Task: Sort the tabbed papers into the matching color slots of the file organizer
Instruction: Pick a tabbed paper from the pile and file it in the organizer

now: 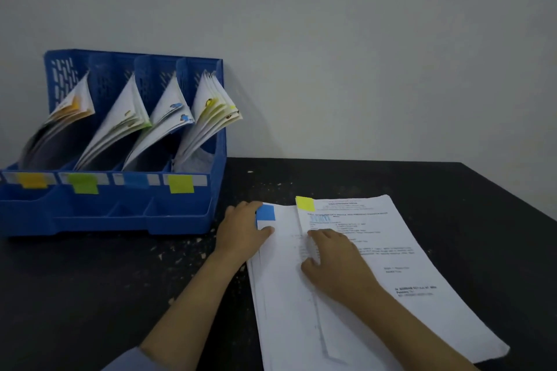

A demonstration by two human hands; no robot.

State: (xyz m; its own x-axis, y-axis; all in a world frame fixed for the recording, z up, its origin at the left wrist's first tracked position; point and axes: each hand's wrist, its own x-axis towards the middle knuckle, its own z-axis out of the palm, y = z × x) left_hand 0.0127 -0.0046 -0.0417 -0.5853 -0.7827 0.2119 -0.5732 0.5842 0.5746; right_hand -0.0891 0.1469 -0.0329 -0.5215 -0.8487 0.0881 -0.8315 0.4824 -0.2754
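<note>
I see my left hand (245,227) at the upper left corner of the paper stack (361,280) on the black table (90,280). Thumb lies on top of the sheet, fingers seem curled round its edge, pinching the paper with the blue tab (265,212); the blur leaves me unsure how far under the fingers go. The blue tab sits just above the thumb, touching the hand.

My right hand (334,262) rests to the right of the left, fingers relaxed and spread flat on the top printed sheet, clamping nothing. That sheet carries a yellow tab (305,203) just beyond the fingertips, up and slightly left.

Blue file organizer (126,214) stands up and left of the left hand, near it but apart, against the wall. Four slots, each holding leaning papers. Front labels, left to right: orange label (31,180), green label (83,183), blue label (136,181), yellow label (180,184). Yellow slot is nearest the left hand.
</note>
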